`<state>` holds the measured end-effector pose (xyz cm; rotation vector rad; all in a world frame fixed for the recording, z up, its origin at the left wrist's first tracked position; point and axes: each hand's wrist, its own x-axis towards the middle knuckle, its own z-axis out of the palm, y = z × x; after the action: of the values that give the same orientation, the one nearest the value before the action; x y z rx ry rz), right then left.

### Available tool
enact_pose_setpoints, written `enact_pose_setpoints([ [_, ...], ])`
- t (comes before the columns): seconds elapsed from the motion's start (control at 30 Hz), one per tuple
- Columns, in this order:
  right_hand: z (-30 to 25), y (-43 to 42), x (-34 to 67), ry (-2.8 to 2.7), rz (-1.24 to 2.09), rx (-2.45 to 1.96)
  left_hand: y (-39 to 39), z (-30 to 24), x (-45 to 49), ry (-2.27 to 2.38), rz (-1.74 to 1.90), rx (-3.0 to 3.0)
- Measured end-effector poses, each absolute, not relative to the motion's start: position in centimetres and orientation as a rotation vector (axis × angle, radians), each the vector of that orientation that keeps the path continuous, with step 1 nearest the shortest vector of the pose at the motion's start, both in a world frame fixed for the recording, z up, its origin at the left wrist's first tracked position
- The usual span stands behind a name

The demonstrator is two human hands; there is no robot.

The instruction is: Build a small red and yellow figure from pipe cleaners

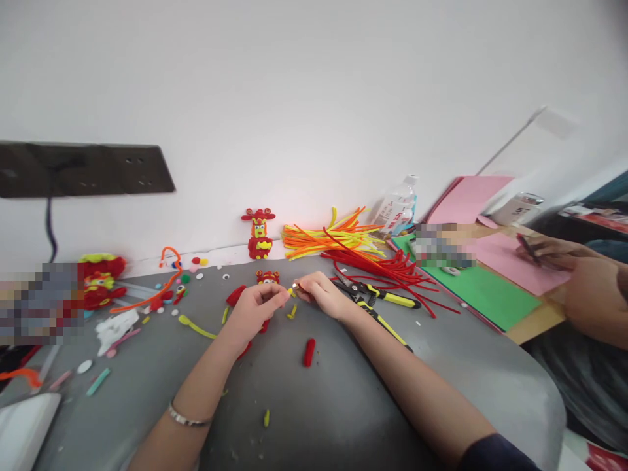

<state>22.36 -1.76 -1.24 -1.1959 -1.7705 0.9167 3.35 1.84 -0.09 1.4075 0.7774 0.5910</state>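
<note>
My left hand and my right hand meet over the grey table, fingers pinched together on a small yellow pipe-cleaner piece. A red pipe-cleaner figure lies just behind the hands, partly hidden by them. A short red fuzzy roll lies on the table in front of my hands. Short yellow scraps lie beneath the fingers.
A finished red and yellow figure stands at the wall. Bundles of orange, yellow and red pipe cleaners and yellow-handled pliers lie to the right. Another person's hand rests on pink and green paper. Scraps and beads litter the left.
</note>
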Motion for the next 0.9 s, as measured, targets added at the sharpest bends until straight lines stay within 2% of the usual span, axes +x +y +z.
enact_pose_setpoints([
  [0.7,-1.05,-1.66,22.17,-1.651,0.818,-1.188,1.72,-0.17,3.51,0.743,0.675,1.326],
  [0.9,-0.96,-1.76,21.69,-1.624,0.910,-1.157,1.79,-0.26,3.50,0.740,0.703,1.366],
])
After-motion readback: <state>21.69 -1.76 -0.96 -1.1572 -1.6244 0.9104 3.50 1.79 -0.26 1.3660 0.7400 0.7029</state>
